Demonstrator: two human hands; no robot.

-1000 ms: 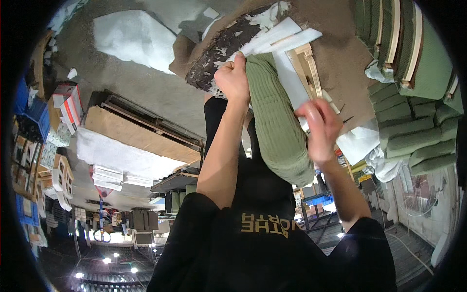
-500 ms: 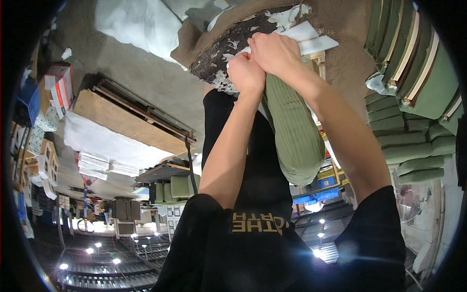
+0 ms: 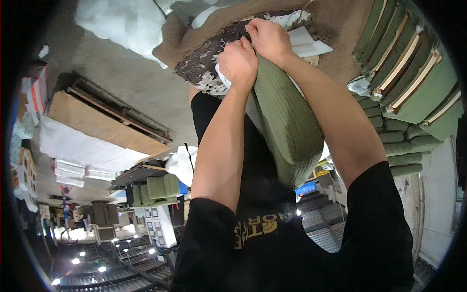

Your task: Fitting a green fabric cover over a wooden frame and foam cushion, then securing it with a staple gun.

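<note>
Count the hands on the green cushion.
2. The left hand grips the top end of the green cushion; the right hand clasps the same end just beside it, touching. No other hands show.

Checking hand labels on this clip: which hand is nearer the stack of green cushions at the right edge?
Right. The right hand grips the green cushion top, closer to the stack of green cushions; the left hand is beside it, farther away.

We see a red-and-white box [image 3: 36,92] at the far left edge. Just right of it lies a long brown cardboard carton [image 3: 97,124].
</note>
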